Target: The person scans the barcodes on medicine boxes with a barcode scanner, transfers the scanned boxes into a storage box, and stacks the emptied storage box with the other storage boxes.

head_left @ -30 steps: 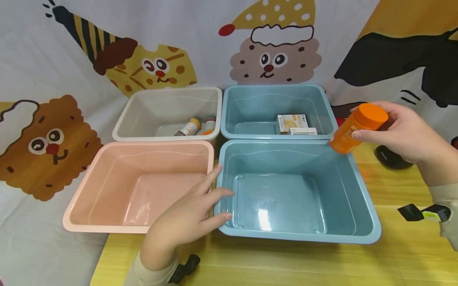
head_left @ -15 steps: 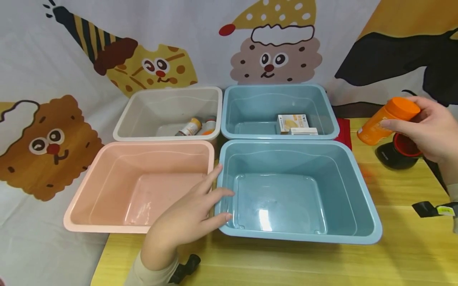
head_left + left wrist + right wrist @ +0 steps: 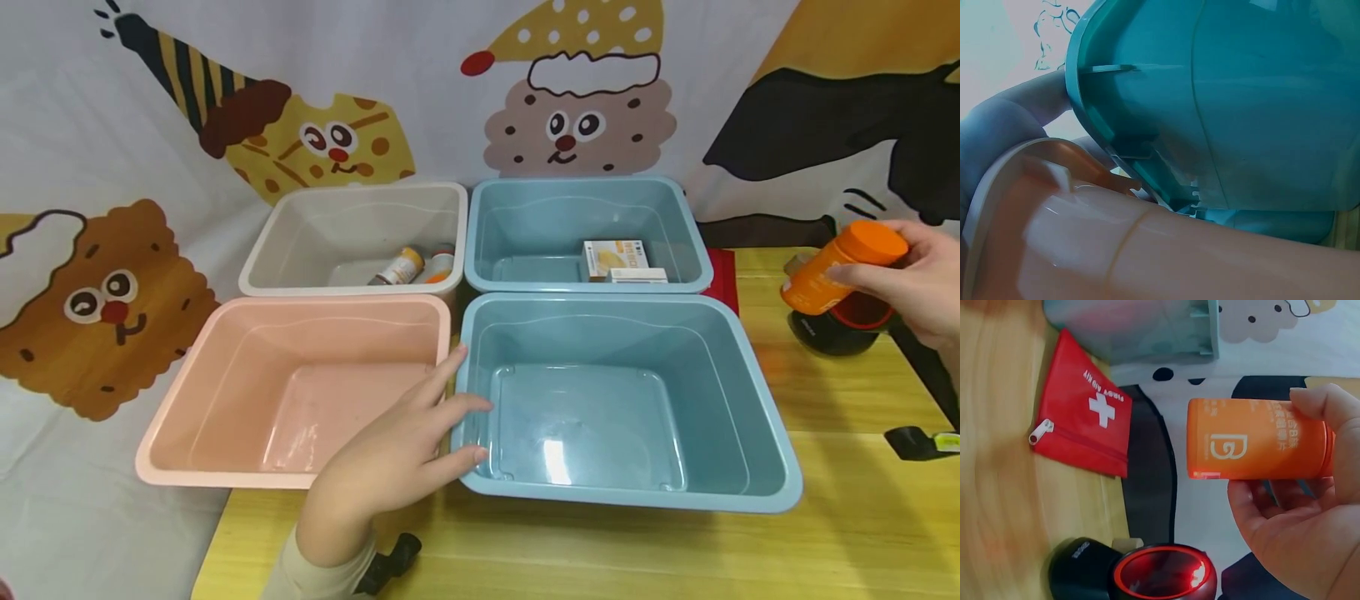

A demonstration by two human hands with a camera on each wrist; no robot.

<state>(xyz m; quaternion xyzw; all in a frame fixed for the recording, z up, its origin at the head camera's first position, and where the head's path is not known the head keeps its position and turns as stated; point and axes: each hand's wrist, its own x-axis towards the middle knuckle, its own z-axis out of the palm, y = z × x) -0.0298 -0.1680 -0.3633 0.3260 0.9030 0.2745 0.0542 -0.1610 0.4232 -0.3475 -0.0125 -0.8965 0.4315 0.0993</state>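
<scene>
Between thumb and fingers, my right hand (image 3: 930, 279) grips an orange pill bottle (image 3: 821, 279) with an orange cap, held tilted in the air at the right. In the head view it overlaps a black device (image 3: 832, 332) that has a red-ringed window; the right wrist view shows that window (image 3: 1163, 573) glowing red. White print and a "B" mark face the right wrist camera on the bottle (image 3: 1241, 437). Fingers spread, my left hand (image 3: 393, 450) rests across the rims where the pink bin (image 3: 180, 400) meets the front blue bin (image 3: 630, 498).
A grey bin (image 3: 255, 250) at the back holds several small bottles (image 3: 401, 265). The back blue bin (image 3: 701, 250) beside it contains white-and-orange boxes (image 3: 613, 257). A red first aid pouch (image 3: 1085, 412) lies right of the blue bins on the wooden table (image 3: 862, 500).
My right hand has carried the orange bottle rightward, from the front blue bin's back right corner to over the black device, dipping slightly at the end. My left hand stays put.
</scene>
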